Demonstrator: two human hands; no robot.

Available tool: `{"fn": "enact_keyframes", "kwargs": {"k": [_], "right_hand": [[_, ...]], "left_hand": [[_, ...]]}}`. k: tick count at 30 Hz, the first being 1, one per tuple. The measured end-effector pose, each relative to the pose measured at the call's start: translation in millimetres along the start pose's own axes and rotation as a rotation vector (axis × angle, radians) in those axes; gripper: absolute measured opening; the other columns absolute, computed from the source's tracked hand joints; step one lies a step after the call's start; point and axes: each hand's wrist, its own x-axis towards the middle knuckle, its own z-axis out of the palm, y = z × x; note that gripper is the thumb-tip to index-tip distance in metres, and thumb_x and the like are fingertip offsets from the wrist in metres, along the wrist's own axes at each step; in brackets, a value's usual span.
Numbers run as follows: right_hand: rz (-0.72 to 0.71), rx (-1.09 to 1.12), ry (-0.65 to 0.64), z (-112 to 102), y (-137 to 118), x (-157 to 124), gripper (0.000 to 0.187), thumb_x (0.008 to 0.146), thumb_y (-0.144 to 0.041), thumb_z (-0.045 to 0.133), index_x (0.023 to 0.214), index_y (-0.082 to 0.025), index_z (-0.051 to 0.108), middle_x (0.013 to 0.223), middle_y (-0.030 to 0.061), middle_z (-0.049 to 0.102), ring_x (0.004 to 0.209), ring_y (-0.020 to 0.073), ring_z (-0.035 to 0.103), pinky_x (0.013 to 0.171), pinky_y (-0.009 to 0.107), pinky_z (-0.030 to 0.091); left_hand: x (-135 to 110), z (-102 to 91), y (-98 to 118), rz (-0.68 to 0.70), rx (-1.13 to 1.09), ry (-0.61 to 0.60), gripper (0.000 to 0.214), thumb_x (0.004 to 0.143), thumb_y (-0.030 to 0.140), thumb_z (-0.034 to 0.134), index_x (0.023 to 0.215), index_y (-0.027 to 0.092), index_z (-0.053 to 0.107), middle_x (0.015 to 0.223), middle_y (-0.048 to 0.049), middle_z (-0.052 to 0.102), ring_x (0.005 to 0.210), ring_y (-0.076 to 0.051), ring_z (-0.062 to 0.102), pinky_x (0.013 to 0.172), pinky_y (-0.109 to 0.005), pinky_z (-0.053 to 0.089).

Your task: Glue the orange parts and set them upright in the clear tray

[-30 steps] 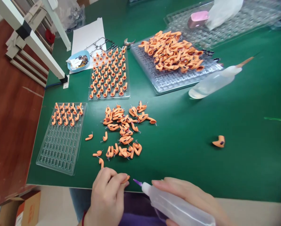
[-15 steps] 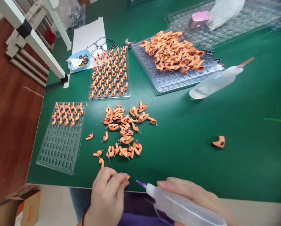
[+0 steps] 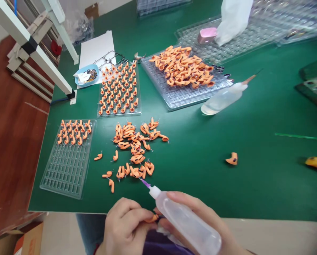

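Observation:
My left hand is closed in a pinch on a small orange plastic part at the table's near edge. My right hand wraps around a clear squeeze bottle with a purple needle tip that points up-left toward a loose pile of orange parts. The two hands touch near the orange part. A clear grid tray at the left holds a few rows of orange parts at its far end.
A second tray is filled with orange parts, and a larger tray carries a heap of them. Another squeeze bottle lies on the green table. One orange part lies alone at right. A blue dish sits far left.
My right hand has swung the bottle left and up, so its tip now points at the pile. My left hand drew the orange part back toward me. The camera view shifted.

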Motion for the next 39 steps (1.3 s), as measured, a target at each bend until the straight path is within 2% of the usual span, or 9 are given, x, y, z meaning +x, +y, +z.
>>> {"fn": "enact_keyframes", "kwargs": {"k": [5,9,12,17,23,29,35,39], "right_hand": [[0.056,0.099,-0.018,1,3,-6,0.050,0.096,-0.018,0.071,0.137,-0.041,0.057,0.102,-0.0010,0.076,0.080,0.0144,0.078,0.073,0.019,0.065],[0.197,0.179,0.107,9,-4,-10,0.032,0.097,-0.040,0.074,0.127,-0.038,0.064,0.094,-0.0003,0.076,0.076,0.0134,0.076,0.071,0.016,0.063],[0.314,0.281,0.184,15,-13,-10,0.032,0.093,-0.047,0.077,0.122,-0.037,0.066,0.089,-0.0015,0.074,0.074,0.0116,0.074,0.070,0.014,0.061],[0.401,0.344,0.187,17,-19,-8,0.035,0.089,-0.051,0.079,0.119,-0.039,0.065,0.086,-0.0041,0.070,0.075,0.0115,0.071,0.072,0.017,0.060],[0.438,0.315,0.157,15,-14,-12,0.039,0.089,-0.054,0.078,0.120,-0.035,0.063,0.086,-0.0021,0.069,0.068,0.0120,0.067,0.063,0.019,0.060],[0.462,0.360,0.144,14,-14,-13,0.038,0.088,-0.051,0.080,0.120,-0.038,0.063,0.088,-0.0040,0.069,0.069,0.0108,0.067,0.063,0.016,0.058],[0.447,0.341,0.128,12,-15,-14,0.040,0.087,-0.050,0.081,0.119,-0.034,0.064,0.088,-0.0008,0.070,0.072,0.0147,0.071,0.065,0.021,0.062],[0.406,0.381,0.117,10,-11,-13,0.035,0.090,-0.044,0.080,0.120,-0.040,0.064,0.089,-0.0032,0.072,0.072,0.0127,0.073,0.066,0.018,0.062]], "left_hand": [[-2,1.8,2,0.008,-0.004,0.014,0.015,0.102,0.024,0.061,0.091,0.020,0.070,0.076,-0.0011,0.067,0.066,-0.012,0.067,0.061,-0.019,0.054],[-3,2.1,3,0.007,-0.017,0.019,0.015,0.101,0.024,0.062,0.090,0.020,0.070,0.076,-0.0013,0.068,0.066,-0.012,0.067,0.060,-0.020,0.054],[-3,1.8,4,0.013,-0.029,0.008,0.011,0.099,0.022,0.065,0.090,0.019,0.070,0.076,-0.0013,0.069,0.066,-0.013,0.068,0.061,-0.020,0.055],[-5,3.8,4,-0.001,-0.057,0.050,0.013,0.099,0.025,0.065,0.088,0.020,0.070,0.075,-0.0005,0.069,0.066,-0.012,0.068,0.062,-0.019,0.055],[-3,1.3,6,0.020,-0.057,0.021,0.007,0.097,0.020,0.067,0.090,0.019,0.070,0.076,-0.0008,0.069,0.066,-0.012,0.069,0.061,-0.019,0.056],[-3,0.3,7,0.024,-0.057,0.027,0.009,0.099,0.020,0.065,0.091,0.020,0.070,0.075,-0.0008,0.068,0.065,-0.012,0.068,0.060,-0.020,0.056],[-2,-1.3,7,0.042,-0.041,0.012,0.009,0.099,0.021,0.065,0.091,0.020,0.070,0.075,-0.0008,0.069,0.064,-0.012,0.067,0.059,-0.020,0.056],[-3,-1.8,8,0.046,-0.037,0.012,0.008,0.099,0.020,0.065,0.092,0.020,0.070,0.076,-0.0012,0.070,0.064,-0.012,0.067,0.060,-0.020,0.056]]}}
